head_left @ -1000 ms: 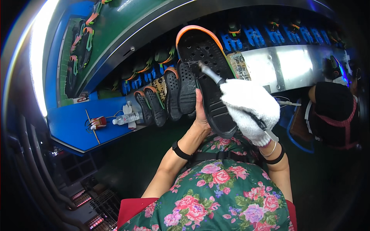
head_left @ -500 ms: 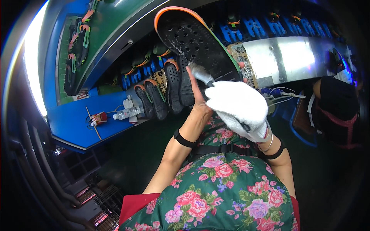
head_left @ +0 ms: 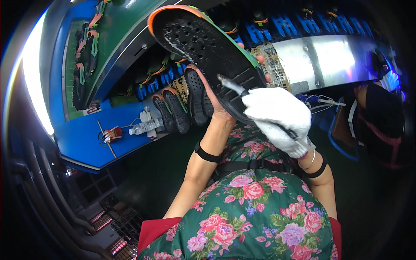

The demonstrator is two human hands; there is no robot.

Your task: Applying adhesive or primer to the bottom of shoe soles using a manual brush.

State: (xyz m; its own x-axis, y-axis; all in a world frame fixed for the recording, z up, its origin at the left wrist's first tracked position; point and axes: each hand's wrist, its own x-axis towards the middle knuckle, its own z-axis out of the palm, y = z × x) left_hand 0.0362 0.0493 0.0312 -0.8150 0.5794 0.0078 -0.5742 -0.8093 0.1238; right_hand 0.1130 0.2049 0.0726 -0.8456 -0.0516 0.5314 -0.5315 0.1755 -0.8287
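A large black shoe sole (head_left: 197, 48), dotted with round holes and edged in orange and green, lies tilted across my bare left hand (head_left: 219, 106). My thumb runs up its near side, and fingertips show past its far edge; the palm is partly hidden beneath it. In a white knit glove, my right hand (head_left: 275, 115) is closed round the handle of a brush (head_left: 233, 86). The brush's metal part and dark bristles rest on or just over the ribbed heel area. A wet whitish streak shows along the sole's left side.
Smaller black soles (head_left: 175, 110) stand at the edge of a blue table (head_left: 82, 141), beside a clear bottle (head_left: 145, 126) and a red container (head_left: 113, 133). A metal plate (head_left: 320, 63) and blue racks (head_left: 284, 30) lie beyond. Another person (head_left: 381, 115) is at the right.
The sole has tilted further left, its toe end moving left. My right hand and the brush have shifted slightly right and down, toward the heel.
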